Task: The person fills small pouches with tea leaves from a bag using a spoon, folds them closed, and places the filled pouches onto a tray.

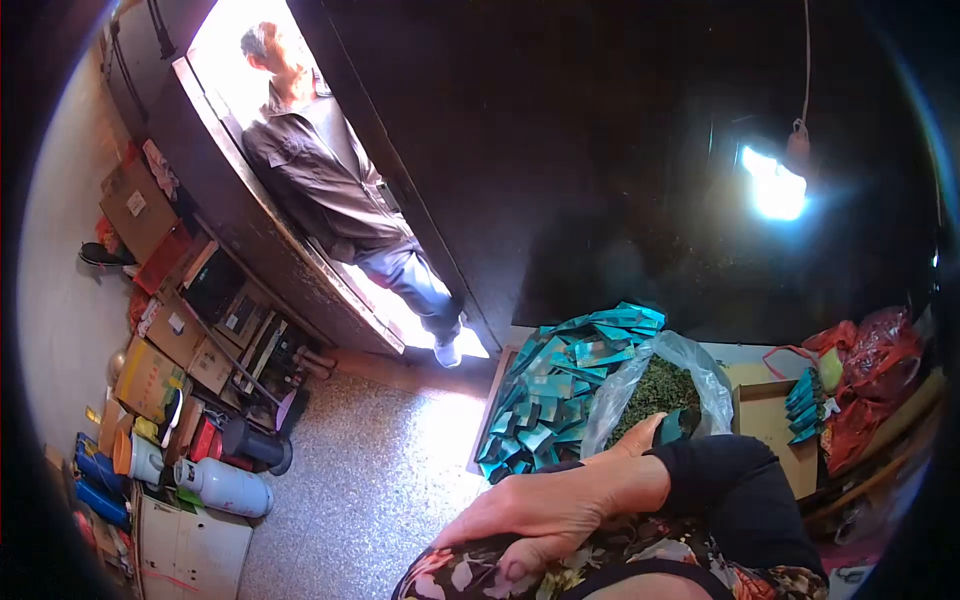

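Note:
My right hand (520, 520) lies across the dark floral cloth (450, 572) on me, its fingers stretched to the left and its thumb lower down. The bare right forearm crosses in front of my left hand (632, 442), which is partly hidden behind it. My left fingers are at a small teal packet (677, 427) and appear to hold it. Beyond the hand is a clear plastic bag (714, 385), open at the top, filled with dried green leaves (655, 392). Many similar teal packets (560, 385) lie piled left of the bag.
A cardboard box (775, 420) stands right of the bag, with teal packets (803, 408) and red plastic bags (880, 360) beside it. A person (330, 170) is in the bright doorway. Boxes (150, 375) and a gas cylinder (225, 487) line the left wall. A lit bulb (778, 190) hangs upper right.

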The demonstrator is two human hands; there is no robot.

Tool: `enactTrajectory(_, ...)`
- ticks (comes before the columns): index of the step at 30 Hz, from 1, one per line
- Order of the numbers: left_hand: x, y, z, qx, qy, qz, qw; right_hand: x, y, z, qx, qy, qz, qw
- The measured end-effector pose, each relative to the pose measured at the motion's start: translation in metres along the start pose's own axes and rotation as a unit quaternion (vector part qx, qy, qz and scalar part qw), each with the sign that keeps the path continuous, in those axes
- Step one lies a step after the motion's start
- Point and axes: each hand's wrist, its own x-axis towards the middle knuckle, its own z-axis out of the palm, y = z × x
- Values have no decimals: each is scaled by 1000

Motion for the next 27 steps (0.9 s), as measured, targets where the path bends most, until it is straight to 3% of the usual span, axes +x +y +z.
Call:
enactTrajectory(8,29,-21,-39,41,42,22,998,-26,-1,-11,4,22,32,999)
enactTrajectory(10,37,-26,-49,51,53,28,997,-30,-5,-17,36,-39,117,992)
enactTrajectory(15,53,-39,-81,76,78,39,993,-33,-6,-17,5,-20,117,993)
enactTrajectory(19,11,-31,-36,29,32,16,999,-59,-1,-21,-12,-24,155,988)
enactTrajectory(20,-11,-23,-14,7,7,4,1000,-71,-7,-22,-35,34,185,981)
enactTrajectory(22,-53,-9,19,-38,-41,-10,998,-103,-1,-25,-124,216,101,963)
enactTrajectory(23,-77,-1,35,-60,-64,-22,996,-119,-10,-24,-119,313,155,929)
enactTrajectory(24,-98,6,45,-80,-83,-32,993,-135,-14,-27,-126,377,149,906)
enactTrajectory(25,-112,11,56,-95,-99,-38,990,-160,1,-26,-96,475,74,872)
enactTrajectory(27,-127,11,57,-225,-158,-145,951,-211,34,-20,-123,661,45,738)
